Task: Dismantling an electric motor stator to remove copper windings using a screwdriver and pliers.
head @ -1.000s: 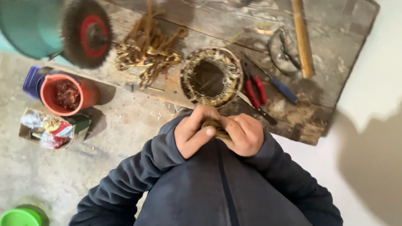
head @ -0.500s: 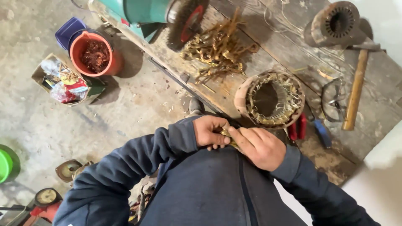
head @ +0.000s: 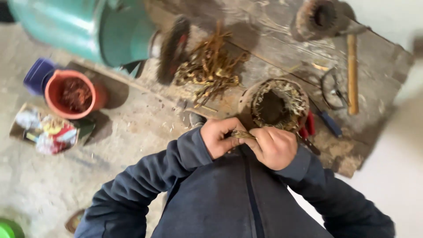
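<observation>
My left hand and my right hand are closed together on a small bundle of copper wire, held close to my chest over my dark blue jacket. Just beyond my hands a round motor stator with frayed wire windings stands on a worn wooden board. A heap of pulled copper wire strands lies to the left of the stator.
Red-handled pliers, a blue-handled tool, a wooden-handled hammer and a second stator lie on the board. A teal machine with a wire wheel, a red pot and a box of packets stand left.
The view has swung and tilted, so the board and teal machine shift in frame. My hands stay together on the wire bundle near my chest.
</observation>
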